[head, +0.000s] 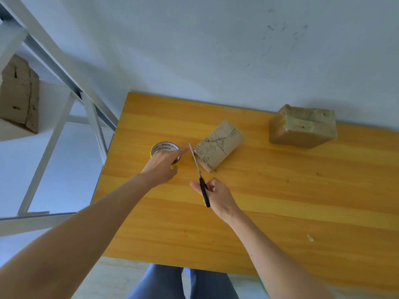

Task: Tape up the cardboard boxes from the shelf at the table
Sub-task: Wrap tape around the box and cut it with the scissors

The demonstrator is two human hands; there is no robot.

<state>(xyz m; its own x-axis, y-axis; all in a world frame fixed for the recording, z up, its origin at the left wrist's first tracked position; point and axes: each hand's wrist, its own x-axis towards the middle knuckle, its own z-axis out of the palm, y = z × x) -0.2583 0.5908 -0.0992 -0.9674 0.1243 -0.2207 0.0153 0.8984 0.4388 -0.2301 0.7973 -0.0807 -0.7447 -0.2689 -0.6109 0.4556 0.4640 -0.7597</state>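
Small box (219,145) mid-table, larger taped box (302,126) far right, tape roll (165,147) left.

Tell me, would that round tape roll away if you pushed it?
Probably not. The tape roll lies flat on the table, so it would likely slide. Stood on edge, it could roll. The left hand also rests on it, which should hold it steady.
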